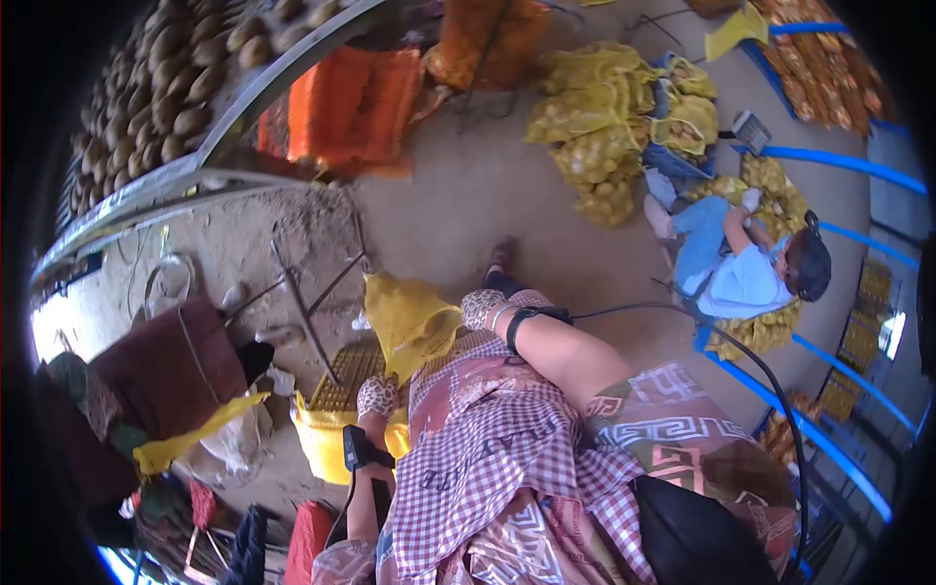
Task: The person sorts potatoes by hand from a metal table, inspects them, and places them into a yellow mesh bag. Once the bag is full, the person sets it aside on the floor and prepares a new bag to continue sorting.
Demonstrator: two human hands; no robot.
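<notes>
Leopard-print gloves cover both my hands. My left hand (377,398) is closed on the lower end of a yellow mesh sack (409,317), just above a yellow basket-like container (336,424). The sack hangs loose and crumpled, with no contents visible. Its right corner reaches my right hand (481,308), whose fingers look closed on it, though they are partly hidden. A black strap with a cable circles each wrist.
Potatoes fill a metal-framed bed (166,93) at upper left. An orange sack (351,107) stands beside it. Filled yellow sacks (595,107) are stacked at the back. A co-worker (746,258) sits at right by blue rails (843,168). Metal rods (307,312) stand near my left hand.
</notes>
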